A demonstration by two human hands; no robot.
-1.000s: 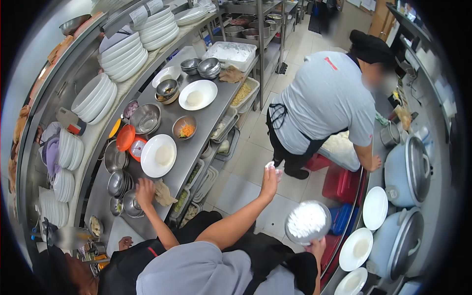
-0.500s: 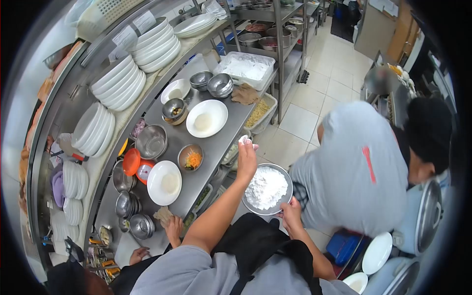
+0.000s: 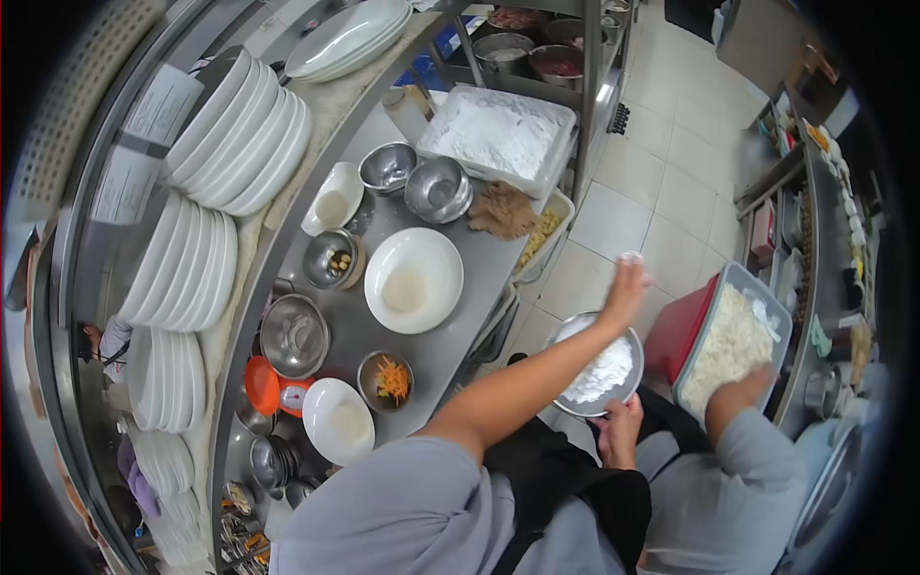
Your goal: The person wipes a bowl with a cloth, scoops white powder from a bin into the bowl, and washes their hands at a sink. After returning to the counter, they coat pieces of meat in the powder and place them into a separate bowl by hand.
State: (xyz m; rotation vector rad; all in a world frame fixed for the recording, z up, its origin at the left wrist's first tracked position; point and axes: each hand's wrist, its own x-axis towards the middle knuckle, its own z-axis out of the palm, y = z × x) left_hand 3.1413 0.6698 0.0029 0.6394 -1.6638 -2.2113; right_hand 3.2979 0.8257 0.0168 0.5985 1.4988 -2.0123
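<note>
My right hand (image 3: 621, 426) grips the near rim of a round metal bowl (image 3: 632, 379) with white powder (image 3: 606, 372) in it. Which arm is which follows from the shoulders: the other arm crosses over the bowl from the left. My left hand (image 3: 630, 287) is raised just beyond the bowl's far rim, with white on its fingertips. Its fingers look bent together, but blur hides whether anything is between them. To the left, the steel counter (image 3: 436, 359) bears white plates (image 3: 414, 280), a small bowl of shredded orange food (image 3: 391, 379) and an empty metal bowl (image 3: 295, 335).
A tray of white powder (image 3: 498, 134) and a brown cloth (image 3: 504, 211) sit at the counter's far end. Close on the right, a co-worker's hand (image 3: 743, 395) reaches into a bin of pale food (image 3: 733, 345). Stacked plates (image 3: 182, 259) line the left shelf.
The view has shifted and turned right. My left hand and the bowl have moved right. The co-worker has bent down on the right, and the bin has come into view.
</note>
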